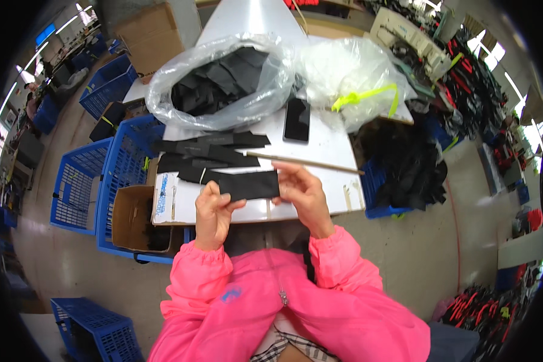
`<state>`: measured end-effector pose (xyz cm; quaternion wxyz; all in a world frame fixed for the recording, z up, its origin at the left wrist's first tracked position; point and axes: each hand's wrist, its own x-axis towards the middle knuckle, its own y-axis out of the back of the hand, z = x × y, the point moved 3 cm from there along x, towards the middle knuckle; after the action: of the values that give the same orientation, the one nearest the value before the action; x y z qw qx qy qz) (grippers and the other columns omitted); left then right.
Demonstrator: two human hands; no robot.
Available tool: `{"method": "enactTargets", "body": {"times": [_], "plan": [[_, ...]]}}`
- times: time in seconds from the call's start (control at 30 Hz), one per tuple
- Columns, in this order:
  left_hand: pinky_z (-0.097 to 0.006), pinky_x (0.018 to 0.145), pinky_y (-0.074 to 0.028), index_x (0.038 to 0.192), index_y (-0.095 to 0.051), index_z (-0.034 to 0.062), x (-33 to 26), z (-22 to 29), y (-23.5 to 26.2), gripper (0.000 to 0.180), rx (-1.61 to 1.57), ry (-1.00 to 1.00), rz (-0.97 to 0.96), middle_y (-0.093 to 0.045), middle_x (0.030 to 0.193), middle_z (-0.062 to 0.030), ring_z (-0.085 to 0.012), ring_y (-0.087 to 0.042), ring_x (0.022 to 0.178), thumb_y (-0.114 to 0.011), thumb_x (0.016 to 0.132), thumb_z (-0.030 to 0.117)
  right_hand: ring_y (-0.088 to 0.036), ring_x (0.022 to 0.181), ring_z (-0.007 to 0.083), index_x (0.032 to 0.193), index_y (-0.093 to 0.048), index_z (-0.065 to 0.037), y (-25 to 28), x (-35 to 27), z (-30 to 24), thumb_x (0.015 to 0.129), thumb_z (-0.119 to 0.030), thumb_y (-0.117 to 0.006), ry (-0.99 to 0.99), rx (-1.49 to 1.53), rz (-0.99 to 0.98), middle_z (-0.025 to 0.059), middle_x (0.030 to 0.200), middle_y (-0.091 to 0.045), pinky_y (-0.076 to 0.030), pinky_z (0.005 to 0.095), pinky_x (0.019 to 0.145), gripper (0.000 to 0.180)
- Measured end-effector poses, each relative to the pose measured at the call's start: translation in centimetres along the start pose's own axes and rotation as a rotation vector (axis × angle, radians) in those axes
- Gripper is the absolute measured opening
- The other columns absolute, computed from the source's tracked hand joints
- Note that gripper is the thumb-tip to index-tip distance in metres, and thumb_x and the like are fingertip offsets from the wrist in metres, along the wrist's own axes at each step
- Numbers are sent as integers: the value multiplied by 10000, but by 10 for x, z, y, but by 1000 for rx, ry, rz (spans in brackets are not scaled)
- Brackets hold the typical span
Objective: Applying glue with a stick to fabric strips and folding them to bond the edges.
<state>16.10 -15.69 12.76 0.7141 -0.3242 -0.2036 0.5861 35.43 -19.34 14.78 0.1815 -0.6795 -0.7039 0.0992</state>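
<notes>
In front of me, over the near edge of the white table (338, 196), I hold a flat black fabric piece (250, 185) stretched out sideways. My left hand (213, 212) pinches its left lower corner between thumb and fingers. At its right end, the thumb and fingers of my right hand (304, 192) grip the edge, partly hidden behind it. Just beyond lie several black fabric strips (211, 158) in loose overlapping rows. A thin light-coloured strip shows near the left end of the held piece.
Behind the strips stands an open clear plastic bag (160, 99) full of black pieces. A phone (297, 120), a wooden stick (326, 164) and another plastic bag (338, 66) with a yellow-green strap lie on the table. Blue crates (81, 187) and a cardboard box (123, 211) stand left.
</notes>
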Motion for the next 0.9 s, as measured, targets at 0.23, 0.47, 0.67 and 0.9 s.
{"method": "enactTargets", "body": {"times": [0.23, 0.47, 0.67, 0.9], "plan": [[-377, 771, -581, 1133, -540, 25, -17, -25, -3, 273, -237, 254, -127, -647, 1014, -102, -210, -644, 912, -522, 865, -24, -578, 627, 81, 954, -631, 25, 14, -13, 2, 793, 40, -590, 7, -217, 37, 42, 732, -619, -464, 204, 580, 166], [-349, 718, -590, 1080, -580, 21, -22, -60, -4, 196, -292, 398, -47, -636, 1031, -96, -216, -645, 900, -591, 887, 53, -586, 675, 68, 870, -621, 5, 8, -23, 5, 738, 82, -580, 190, -429, 61, 24, 761, -611, -476, 208, 613, 158], [-305, 763, -538, 1168, -503, 19, -14, -32, -13, 519, 783, -373, -38, -501, 1157, -99, -216, -545, 1041, -750, 712, 32, -576, 618, 90, 854, -619, 15, 12, -32, -8, 708, 71, -580, 349, -774, 294, 41, 728, -610, -466, 241, 559, 161], [-260, 765, -529, 1177, -553, 2, -24, -50, -34, 532, 853, -325, -208, -432, 1290, -127, -181, -538, 1073, -747, 682, -12, -607, 590, 209, 877, -628, 15, -9, -33, 4, 730, 19, -623, 464, -916, 297, 124, 749, -608, -483, 301, 533, 147]]}}
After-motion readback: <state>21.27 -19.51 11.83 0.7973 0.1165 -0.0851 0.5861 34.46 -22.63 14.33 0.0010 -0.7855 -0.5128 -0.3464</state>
